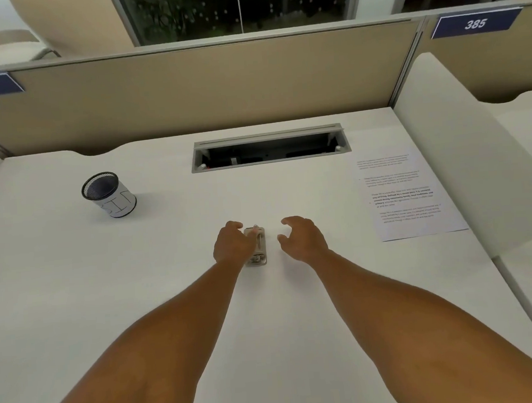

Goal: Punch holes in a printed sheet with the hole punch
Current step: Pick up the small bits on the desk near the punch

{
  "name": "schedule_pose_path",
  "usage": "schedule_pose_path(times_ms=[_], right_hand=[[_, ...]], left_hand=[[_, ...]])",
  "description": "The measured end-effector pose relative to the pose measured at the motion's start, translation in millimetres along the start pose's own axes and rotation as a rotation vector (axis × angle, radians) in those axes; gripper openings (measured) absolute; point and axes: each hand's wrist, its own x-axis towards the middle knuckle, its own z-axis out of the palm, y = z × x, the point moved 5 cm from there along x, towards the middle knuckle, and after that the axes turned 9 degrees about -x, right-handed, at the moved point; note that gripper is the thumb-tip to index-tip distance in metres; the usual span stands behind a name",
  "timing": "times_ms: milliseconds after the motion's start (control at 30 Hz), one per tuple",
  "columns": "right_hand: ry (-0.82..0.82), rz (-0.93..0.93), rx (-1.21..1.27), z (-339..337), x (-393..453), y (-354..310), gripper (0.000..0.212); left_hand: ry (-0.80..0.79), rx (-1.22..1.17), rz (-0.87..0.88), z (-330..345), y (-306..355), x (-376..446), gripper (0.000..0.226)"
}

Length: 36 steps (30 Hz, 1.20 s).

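A small silver metal hole punch [258, 252] lies in the middle of the white desk [139, 287]. My left hand [233, 243] rests on its left side, with the thumb laid across its top. A short gap to the right, my right hand [301, 238] hovers with curled, parted fingers and holds nothing. The printed sheet [406, 192] with several blocks of text lies flat at the desk's right side, apart from both hands.
A black mesh pen cup [108, 193] with a white wrap stands at the back left. An open cable tray slot [269, 148] is set into the desk's rear. Beige partition panels [205, 89] wall the back, and a white divider [460, 145] borders the right.
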Motion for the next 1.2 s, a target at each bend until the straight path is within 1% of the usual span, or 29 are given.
schedule_pose_path(times_ms=[100, 167, 300, 333, 700, 800, 1000, 1200], right_hand=[[-0.039, -0.035, -0.043, 9.5, -4.3, -7.2, 0.051], [-0.067, -0.043, -0.063, 15.3, -6.4, -10.9, 0.053], [-0.113, -0.051, -0.064, 24.4, -8.9, -17.4, 0.057], [-0.122, -0.051, -0.057, 25.9, -9.6, -19.1, 0.057], [-0.134, -0.046, -0.049, 33.2, -11.8, -25.0, 0.054], [-0.143, -0.029, -0.049, 34.3, -11.7, -24.7, 0.054], [-0.138, -0.005, -0.026, 33.8, -10.1, -28.4, 0.054], [-0.142, 0.004, -0.03, 33.5, -7.3, -33.4, 0.052]], left_hand=[[-0.02, -0.039, -0.044, 0.7, -6.6, -3.9, 0.053], [-0.025, -0.083, -0.073, 1.1, -8.6, -5.9, 0.049], [-0.059, -0.172, -0.094, 2.6, -10.0, -7.1, 0.023], [-0.069, -0.183, -0.098, 2.6, -10.8, -6.9, 0.021], [-0.135, -0.356, -0.201, 7.2, -25.6, -3.0, 0.015], [-0.147, -0.385, -0.217, 8.8, -27.9, -1.7, 0.017], [-0.125, -0.376, -0.206, 2.4, -24.0, -1.6, 0.016], [-0.066, -0.329, -0.179, -26.0, -22.0, 9.3, 0.021]])
